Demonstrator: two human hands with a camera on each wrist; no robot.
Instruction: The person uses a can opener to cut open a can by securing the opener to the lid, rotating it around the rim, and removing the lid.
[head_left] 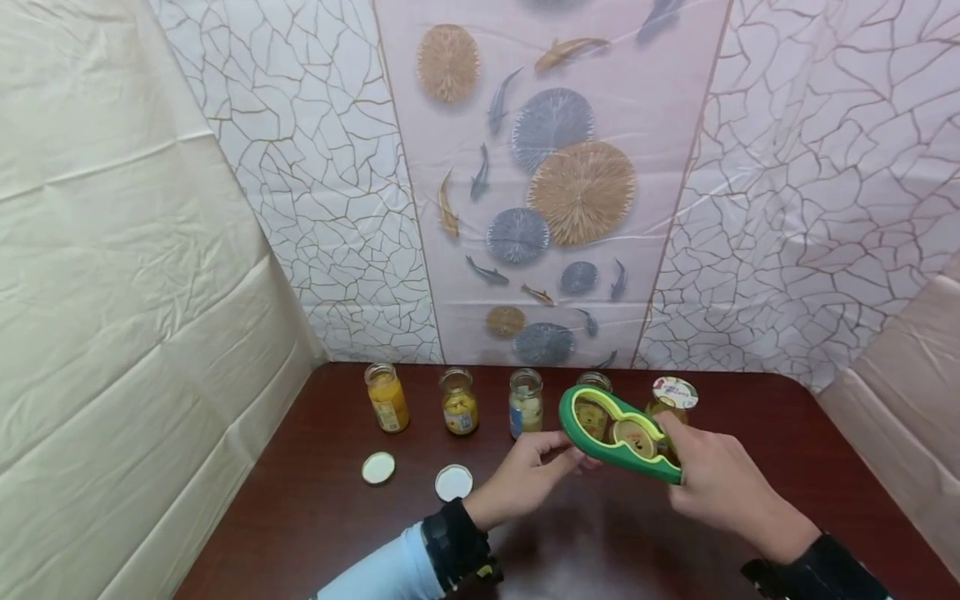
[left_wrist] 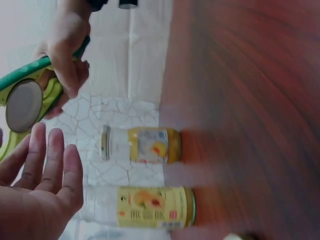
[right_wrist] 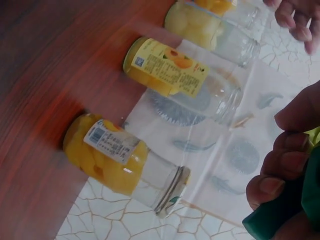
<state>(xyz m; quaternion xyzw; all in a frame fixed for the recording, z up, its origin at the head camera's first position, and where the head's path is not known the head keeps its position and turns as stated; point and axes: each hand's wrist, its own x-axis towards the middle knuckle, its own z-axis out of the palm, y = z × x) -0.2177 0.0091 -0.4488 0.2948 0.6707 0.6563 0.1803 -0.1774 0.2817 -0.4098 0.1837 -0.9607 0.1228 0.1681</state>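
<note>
My right hand (head_left: pixel 720 483) grips a green jar opener (head_left: pixel 618 462) by one end, above the table in front of the jars. A round gold lid (head_left: pixel 633 437) sits inside the opener's light-green inner edge. My left hand (head_left: pixel 528 475) is just below the opener's far end; in the left wrist view its fingers (left_wrist: pixel 52 165) are extended, palm up, holding nothing. Whether they touch the opener I cannot tell. Behind the opener stands an uncovered jar with a yellow label (right_wrist: pixel 172 67). To its right is a jar of yellow fruit with its lid on (right_wrist: pixel 110 150).
Along the back stand uncovered jars: an orange-filled jar (head_left: pixel 387 400), a yellow fruit jar (head_left: pixel 459 404) and a pale fruit jar (head_left: pixel 526 404). Two lids, a left lid (head_left: pixel 378 468) and a right lid (head_left: pixel 453 482), lie on the dark red table (head_left: pixel 300 500). Patterned cloth (head_left: pixel 360 208) hangs behind.
</note>
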